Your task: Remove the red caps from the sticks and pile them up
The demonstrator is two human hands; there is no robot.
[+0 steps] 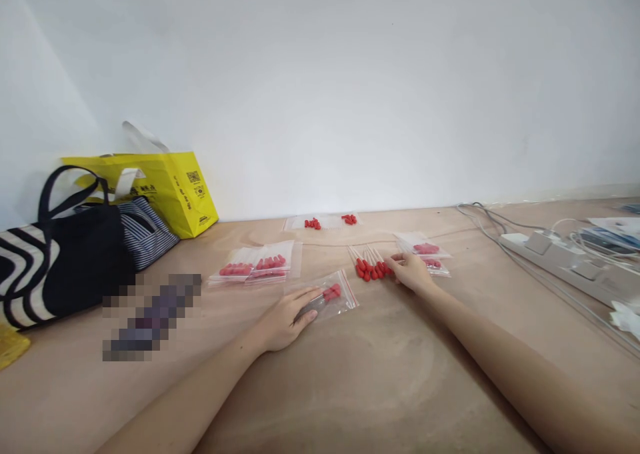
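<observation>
- Your left hand (290,317) lies low over one end of a clear bag (347,299), fingers over the plastic and thumb just beside them. Can't tell whether it pinches the plastic or only rests there.
- The bag lies flat on the desk (390,374), red heads inside, red-lined edge on the side away from your fingers. Can't tell if that edge is sealed.
- Your right hand (413,272) is at the right end of the loose red-tipped sticks (374,275), thumb and fingers close together, gap narrow. Can't make out whether a stick sits between them.
- The loose sticks lie bunched side by side, heads toward you, pale shafts pointing to the wall (390,94).
- Step in hand, as I judge it: you're handling the loose sticks on the right while the left hand minds the bag.
- Next move, my reading: it calls for a light pinch at the end of the row, with neighbours undisturbed and the left hand steady.
- Around you: filled bags to the left (250,255), more beside your right hand (410,243), others near the wall (327,223). The right-hand bags sit near your knuckles; mind a snag.
</observation>
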